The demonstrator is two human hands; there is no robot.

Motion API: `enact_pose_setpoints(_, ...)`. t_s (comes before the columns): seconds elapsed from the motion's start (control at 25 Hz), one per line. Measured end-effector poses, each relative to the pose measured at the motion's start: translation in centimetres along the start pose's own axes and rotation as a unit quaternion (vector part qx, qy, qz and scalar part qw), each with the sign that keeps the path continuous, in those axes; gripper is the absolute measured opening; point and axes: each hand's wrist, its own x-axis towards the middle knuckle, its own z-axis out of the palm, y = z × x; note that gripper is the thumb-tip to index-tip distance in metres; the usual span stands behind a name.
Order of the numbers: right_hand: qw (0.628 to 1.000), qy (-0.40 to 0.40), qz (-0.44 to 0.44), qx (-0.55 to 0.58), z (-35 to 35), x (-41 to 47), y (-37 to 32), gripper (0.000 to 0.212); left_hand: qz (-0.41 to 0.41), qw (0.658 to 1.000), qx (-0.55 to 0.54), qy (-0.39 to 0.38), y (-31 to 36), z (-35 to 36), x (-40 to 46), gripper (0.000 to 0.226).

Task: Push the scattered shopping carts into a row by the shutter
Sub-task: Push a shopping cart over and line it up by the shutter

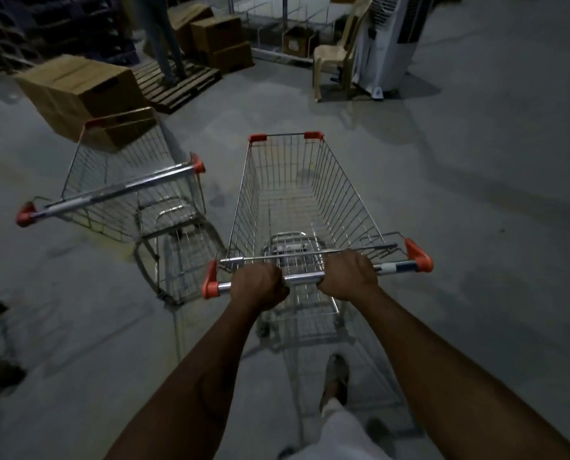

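Note:
An empty wire shopping cart (pixel 343 194) with orange corner caps stands straight in front of me on the grey floor. My left hand (pixel 258 285) grips its chrome handle bar (pixel 303 278) left of the middle. My right hand (pixel 350 275) grips the same bar right of the middle. A second empty cart (pixel 127 187) stands to the left, turned at an angle, its handle (pixel 110 194) pointing toward me and to the left. The two carts stand apart. No shutter shows in this view.
Cardboard boxes (pixel 77 91) sit behind the left cart, and more (pixel 217 38) are stacked by a wooden pallet (pixel 184 84) where a person (pixel 160 34) stands. A plastic chair (pixel 336 54) and a white air cooler (pixel 389 41) stand ahead right. Bare floor (pixel 476 177) stretches to the right.

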Motion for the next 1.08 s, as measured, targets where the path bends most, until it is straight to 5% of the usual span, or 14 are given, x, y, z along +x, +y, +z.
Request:
enact_pose_setpoints(0.4, 0.993, -0.075, 0.077, 0.048, 2.4, -19.7, -7.4, 0.021, 0.029, 0.999, -0.009, -0.042, 1.6, 1.4, -19.0, 0.030)
enact_pose_setpoints(1.08, 0.977, -0.079, 0.178, 0.085, 6.5, -53.4, -20.1, 0.016, 0.134, 0.990, 0.035, -0.034, 4.1, 4.6, -50.8, 0.036)
